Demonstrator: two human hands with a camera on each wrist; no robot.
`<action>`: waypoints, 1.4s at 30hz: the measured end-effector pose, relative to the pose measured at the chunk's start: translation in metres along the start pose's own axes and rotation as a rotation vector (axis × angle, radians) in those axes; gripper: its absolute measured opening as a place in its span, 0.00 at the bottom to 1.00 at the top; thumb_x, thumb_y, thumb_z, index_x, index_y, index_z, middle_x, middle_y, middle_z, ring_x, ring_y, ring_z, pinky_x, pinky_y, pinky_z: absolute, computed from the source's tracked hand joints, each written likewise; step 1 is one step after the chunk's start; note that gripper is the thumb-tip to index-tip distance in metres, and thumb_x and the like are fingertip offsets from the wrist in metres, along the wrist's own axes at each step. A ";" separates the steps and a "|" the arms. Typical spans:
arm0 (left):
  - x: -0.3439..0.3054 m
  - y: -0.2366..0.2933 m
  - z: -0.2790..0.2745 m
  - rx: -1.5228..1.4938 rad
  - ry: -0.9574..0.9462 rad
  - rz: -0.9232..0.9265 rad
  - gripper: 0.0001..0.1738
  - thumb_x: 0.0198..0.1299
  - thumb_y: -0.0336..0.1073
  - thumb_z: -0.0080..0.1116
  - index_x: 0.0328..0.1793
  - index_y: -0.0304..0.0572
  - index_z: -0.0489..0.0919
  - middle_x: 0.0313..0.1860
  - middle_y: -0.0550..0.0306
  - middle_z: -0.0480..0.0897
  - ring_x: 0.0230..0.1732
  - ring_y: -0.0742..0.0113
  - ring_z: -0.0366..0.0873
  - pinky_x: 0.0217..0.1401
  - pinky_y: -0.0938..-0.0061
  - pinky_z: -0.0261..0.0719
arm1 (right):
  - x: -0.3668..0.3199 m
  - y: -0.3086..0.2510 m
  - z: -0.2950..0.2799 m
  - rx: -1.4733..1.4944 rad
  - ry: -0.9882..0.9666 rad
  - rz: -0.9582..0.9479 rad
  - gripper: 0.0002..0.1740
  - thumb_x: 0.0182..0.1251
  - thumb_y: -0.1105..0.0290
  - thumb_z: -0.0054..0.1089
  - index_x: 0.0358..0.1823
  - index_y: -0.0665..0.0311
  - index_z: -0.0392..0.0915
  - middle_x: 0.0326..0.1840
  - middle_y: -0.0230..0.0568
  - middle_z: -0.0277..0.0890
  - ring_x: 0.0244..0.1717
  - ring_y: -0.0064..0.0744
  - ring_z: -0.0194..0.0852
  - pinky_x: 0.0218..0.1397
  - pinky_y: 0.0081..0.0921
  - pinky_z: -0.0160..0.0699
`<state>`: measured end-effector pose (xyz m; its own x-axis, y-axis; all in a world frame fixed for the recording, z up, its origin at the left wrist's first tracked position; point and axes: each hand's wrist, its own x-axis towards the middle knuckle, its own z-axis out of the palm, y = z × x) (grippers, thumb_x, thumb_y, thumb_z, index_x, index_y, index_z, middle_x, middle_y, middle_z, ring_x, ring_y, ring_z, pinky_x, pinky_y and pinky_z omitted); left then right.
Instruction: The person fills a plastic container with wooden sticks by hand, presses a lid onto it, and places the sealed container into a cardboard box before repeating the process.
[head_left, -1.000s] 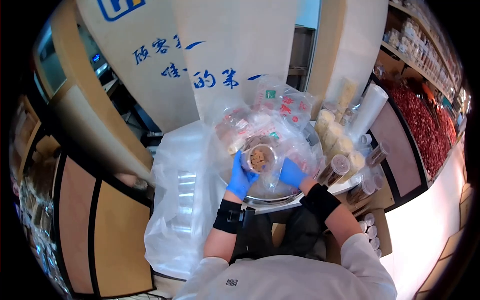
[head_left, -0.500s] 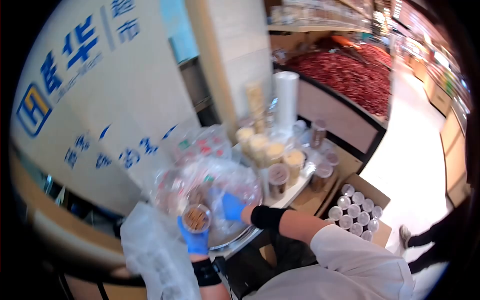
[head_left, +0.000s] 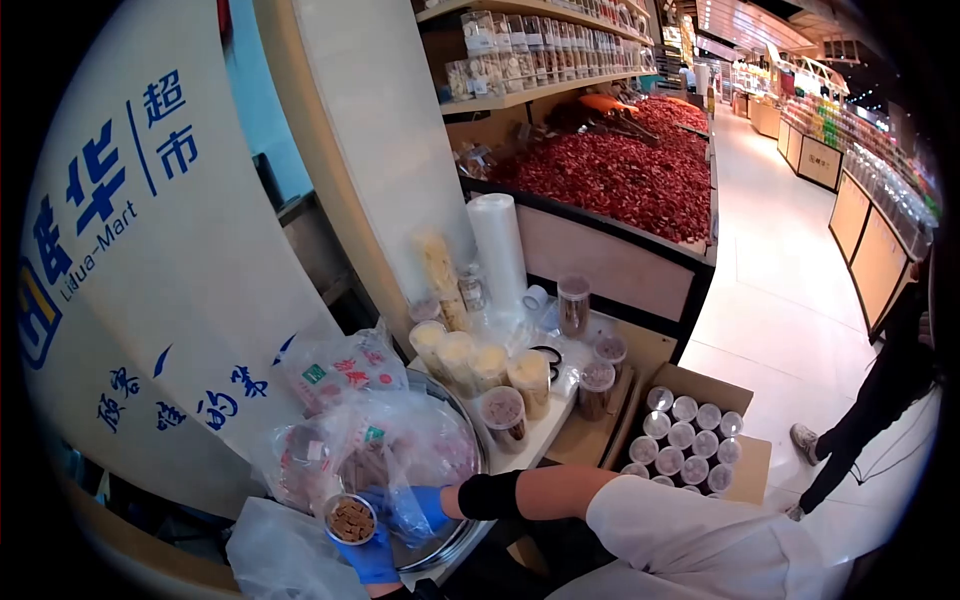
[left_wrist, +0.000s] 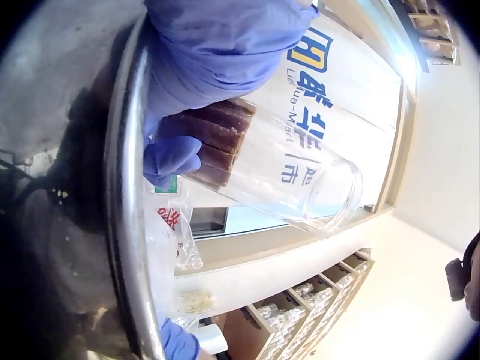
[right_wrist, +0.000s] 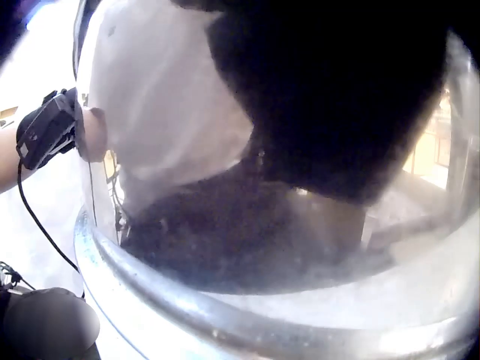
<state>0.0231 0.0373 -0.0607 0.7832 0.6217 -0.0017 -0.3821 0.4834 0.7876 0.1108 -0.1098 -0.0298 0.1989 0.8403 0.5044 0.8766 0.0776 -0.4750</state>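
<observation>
My left hand, in a blue glove, grips a clear plastic jar partly filled with brown sticks, at the near left rim of a metal basin. In the left wrist view the gloved fingers wrap the jar, which lies tilted with its open mouth pointing away. My right hand, also gloved in blue, reaches into the basin among clear plastic bags. Its fingers are veiled by plastic. The right wrist view shows only the basin's rim and blurred reflections.
Several filled jars stand on the counter right of the basin, behind them a roll of plastic bags. A cardboard box of lidded jars sits on the floor. A bin of red chillies lies beyond. Another person's legs stand at right.
The head view has swung up and to the right, towards the shop aisle. The left hand with the jar has moved to the basin's near left rim; the right hand stays inside the basin.
</observation>
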 end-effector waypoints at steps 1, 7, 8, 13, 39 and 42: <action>0.003 -0.008 -0.007 -0.002 -0.001 -0.003 0.34 0.65 0.62 0.41 0.62 0.40 0.69 0.43 0.51 0.80 0.34 0.63 0.80 0.21 0.78 0.79 | -0.001 -0.008 -0.012 -0.001 -0.001 0.004 0.34 0.58 0.61 0.53 0.65 0.71 0.62 0.68 0.56 0.59 0.66 0.53 0.59 0.69 0.38 0.61; 0.035 -0.025 -0.072 0.240 -0.246 -0.051 0.47 0.49 0.24 0.61 0.74 0.45 0.49 0.69 0.50 0.62 0.66 0.56 0.67 0.67 0.64 0.70 | 0.006 -0.013 -0.015 -0.241 -0.373 0.116 0.29 0.59 0.63 0.50 0.60 0.73 0.67 0.66 0.59 0.60 0.64 0.58 0.60 0.67 0.42 0.63; 0.029 -0.023 -0.068 0.256 -0.245 -0.003 0.47 0.49 0.24 0.61 0.74 0.46 0.49 0.69 0.50 0.63 0.65 0.56 0.67 0.67 0.64 0.71 | 0.009 -0.009 -0.012 -0.261 -0.427 0.097 0.29 0.59 0.62 0.51 0.60 0.72 0.67 0.64 0.58 0.62 0.62 0.57 0.62 0.66 0.42 0.63; 0.020 -0.003 -0.044 0.033 -0.229 -0.099 0.46 0.50 0.23 0.58 0.74 0.47 0.49 0.69 0.51 0.62 0.65 0.57 0.67 0.66 0.64 0.72 | 0.004 -0.005 0.002 0.197 0.084 0.047 0.25 0.57 0.63 0.55 0.54 0.69 0.73 0.57 0.58 0.69 0.57 0.55 0.68 0.64 0.42 0.66; -0.026 0.039 0.053 -0.239 0.033 -0.338 0.29 0.63 0.64 0.40 0.58 0.55 0.71 0.38 0.57 0.80 0.20 0.65 0.74 0.10 0.77 0.66 | 0.007 -0.005 -0.008 -0.087 -0.213 -0.008 0.23 0.53 0.60 0.57 0.49 0.67 0.75 0.51 0.54 0.72 0.55 0.54 0.69 0.59 0.40 0.70; -0.038 0.048 0.072 -0.289 0.218 -0.289 0.29 0.63 0.65 0.41 0.58 0.54 0.71 0.38 0.56 0.80 0.21 0.64 0.75 0.10 0.77 0.67 | 0.004 -0.005 -0.011 -0.105 -0.234 -0.016 0.23 0.53 0.60 0.57 0.48 0.67 0.75 0.50 0.54 0.73 0.54 0.54 0.69 0.58 0.40 0.70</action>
<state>0.0103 -0.0076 0.0222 0.7679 0.5366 -0.3498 -0.3086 0.7884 0.5321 0.1121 -0.1131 -0.0176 0.0886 0.9417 0.3246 0.9221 0.0457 -0.3843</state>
